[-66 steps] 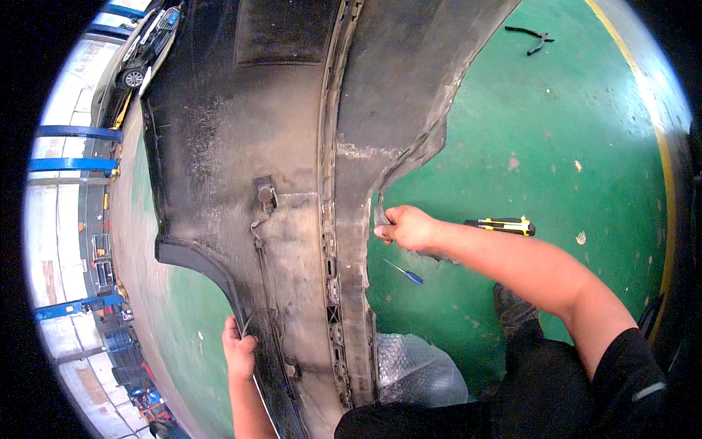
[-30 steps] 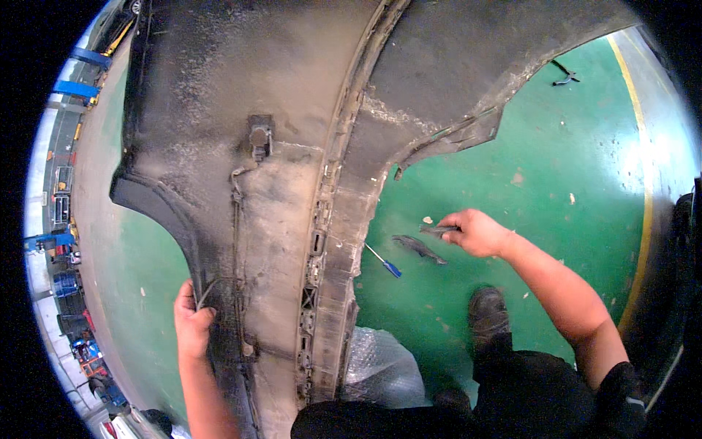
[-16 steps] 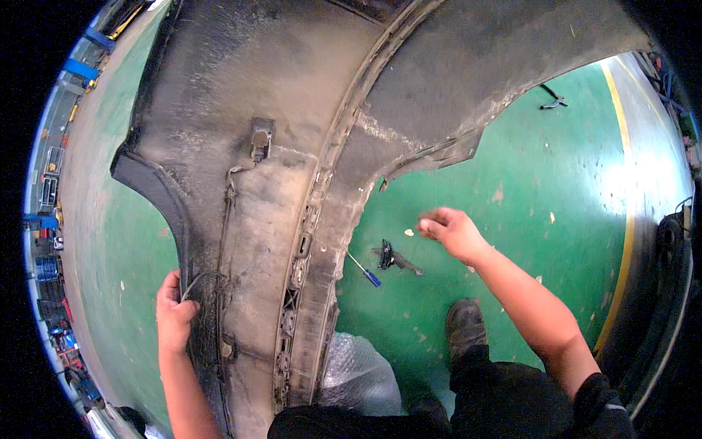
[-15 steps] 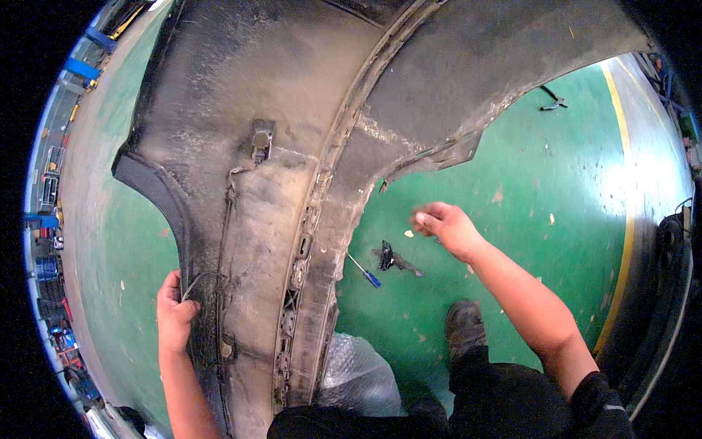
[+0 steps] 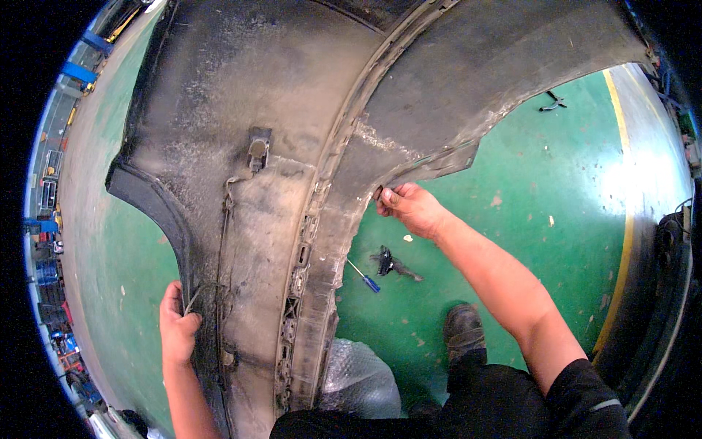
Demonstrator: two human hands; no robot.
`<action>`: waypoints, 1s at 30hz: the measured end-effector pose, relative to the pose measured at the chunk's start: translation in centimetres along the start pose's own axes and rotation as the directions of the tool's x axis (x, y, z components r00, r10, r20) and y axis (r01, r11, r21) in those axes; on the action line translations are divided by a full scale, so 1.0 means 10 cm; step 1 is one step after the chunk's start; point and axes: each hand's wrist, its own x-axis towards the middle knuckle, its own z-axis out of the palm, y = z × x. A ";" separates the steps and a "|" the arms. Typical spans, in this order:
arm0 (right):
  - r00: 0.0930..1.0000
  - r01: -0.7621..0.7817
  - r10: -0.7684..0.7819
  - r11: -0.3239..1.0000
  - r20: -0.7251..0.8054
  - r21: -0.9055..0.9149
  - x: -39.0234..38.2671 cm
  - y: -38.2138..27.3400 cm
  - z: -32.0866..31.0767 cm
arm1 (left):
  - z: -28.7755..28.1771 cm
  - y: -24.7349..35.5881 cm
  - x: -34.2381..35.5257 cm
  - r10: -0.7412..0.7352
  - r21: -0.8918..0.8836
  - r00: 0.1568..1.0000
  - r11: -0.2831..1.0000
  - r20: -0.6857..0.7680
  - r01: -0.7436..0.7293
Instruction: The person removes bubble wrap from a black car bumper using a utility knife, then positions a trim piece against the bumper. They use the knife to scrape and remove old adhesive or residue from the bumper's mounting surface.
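Note:
A large, dirty dark-grey car bumper [image 5: 270,212] stretches from the top of the view down toward my lap, its inner side facing me. My left hand [image 5: 178,325] is closed round its left edge, the thumb lying on the inner side. A thin wire [image 5: 201,290] loops beside that thumb; whether the hand also holds it is unclear. With fingertips pinched together, my right hand [image 5: 409,207] grips a small tab on the bumper's right edge, below a jagged, scuffed flange. A small sensor-like part [image 5: 258,150] is fixed to the bumper's inner face, with wiring running down from it.
On the green floor [image 5: 541,241] lie a blue-handled screwdriver [image 5: 371,283], a broken black plastic piece [image 5: 387,261] and dark-handled pliers [image 5: 553,102]. Clear bubble wrap [image 5: 358,377] sits by my legs, near my boot [image 5: 465,329]. Shelves with blue parts line the far left.
My right hand has moved left and up from above the floor to the bumper's edge and closed on it. My left hand and the bumper have shifted slightly.

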 end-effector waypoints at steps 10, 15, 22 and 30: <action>0.985 0.043 -0.055 0.996 -0.161 -0.074 -0.08 -0.12 0.34 | 0.01 -0.11 0.05 -0.020 -0.016 0.998 1.000 -0.056 0.019; 0.981 -0.098 0.061 0.974 -0.182 -0.203 -0.07 -0.14 0.17 | 0.02 0.01 0.06 -0.033 0.049 0.999 0.998 0.007 0.033; 0.982 -0.100 -0.140 0.166 -0.124 -0.981 -0.86 -0.37 -0.17 | 0.01 0.09 -0.01 -0.029 0.054 1.000 0.998 0.002 0.029; 0.956 -0.291 -0.122 -0.268 -0.267 -0.918 -2.07 0.45 -0.86 | -0.14 -0.12 0.08 -0.035 0.029 0.999 0.999 0.000 0.035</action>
